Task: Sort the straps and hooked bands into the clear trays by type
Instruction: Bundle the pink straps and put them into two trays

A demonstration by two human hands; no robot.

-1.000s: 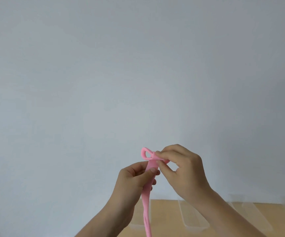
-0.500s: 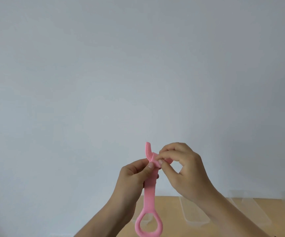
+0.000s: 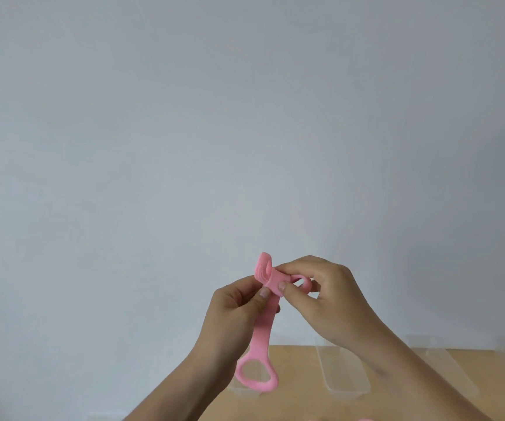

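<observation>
1. While both hands are raised in front of the wall, each one grips the same pink strap.
2. Left hand: thumb and curled fingers pinch the band just under the fold.
3. Right hand: thumb and forefinger pinch the folded top, and a small loop pokes out between its fingers.
4. Long part hangs down from the left hand, with the big end loop dangling beside that wrist.
5. Clear trays sit on the table below the right hand, partly behind its forearm. Contents unreadable.
</observation>
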